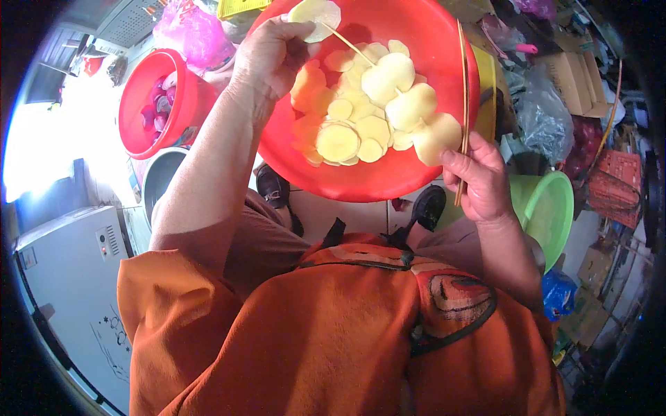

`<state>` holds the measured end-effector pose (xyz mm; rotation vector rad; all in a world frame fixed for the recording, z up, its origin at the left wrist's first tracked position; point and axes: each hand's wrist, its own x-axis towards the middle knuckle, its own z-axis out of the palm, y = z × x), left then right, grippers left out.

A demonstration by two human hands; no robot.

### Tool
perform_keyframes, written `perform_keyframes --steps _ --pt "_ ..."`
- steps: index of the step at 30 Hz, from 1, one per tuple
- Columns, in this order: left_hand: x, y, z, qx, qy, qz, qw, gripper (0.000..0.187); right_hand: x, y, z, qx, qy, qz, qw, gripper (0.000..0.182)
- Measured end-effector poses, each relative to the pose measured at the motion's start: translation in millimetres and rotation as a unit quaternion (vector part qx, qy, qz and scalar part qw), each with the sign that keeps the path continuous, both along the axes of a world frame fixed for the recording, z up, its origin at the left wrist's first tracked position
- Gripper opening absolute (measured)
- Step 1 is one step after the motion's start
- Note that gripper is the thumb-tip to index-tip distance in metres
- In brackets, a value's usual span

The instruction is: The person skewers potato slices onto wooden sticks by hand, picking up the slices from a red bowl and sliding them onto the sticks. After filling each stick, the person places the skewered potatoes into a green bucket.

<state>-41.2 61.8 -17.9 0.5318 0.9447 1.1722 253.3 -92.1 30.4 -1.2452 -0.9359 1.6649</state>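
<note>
Over a large red basin (333, 182) my left hand (276, 55) pinches a pale round slice (316, 19) at the tip of a thin skewer (349, 46). Three more slices (388, 79) are threaded along that skewer, which slants down to the right. My right hand (479, 173) is closed around several long thin sticks (463, 104), beside the lowest threaded slice (438, 139). Loose yellow slices (338, 142) lie piled in the basin beneath the skewer.
A red bucket (187, 104) with purple-red pieces stands left, near a pink plastic bag (191, 35). A green basin (551, 215) is at the right, beside a blue bag (557, 295). Cardboard (572, 83) lies farther right; a white appliance (73, 277) stands lower left.
</note>
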Motion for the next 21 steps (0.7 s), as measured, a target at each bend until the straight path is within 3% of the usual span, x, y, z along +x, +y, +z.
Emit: perform_keyframes --steps 4,16,21 --pt "18 -9 16 0.056 0.032 -0.028 0.998 0.013 0 0 0 0.000 -0.005 0.000 1.000 0.020" --pt "31 -18 28 0.117 0.156 0.068 0.978 0.018 1 1 3 -0.013 -0.024 0.011 1.000 0.020" --pt "28 -23 29 0.111 0.163 -0.008 0.980 0.015 2 3 2 -0.005 -0.027 0.023 0.999 0.020"
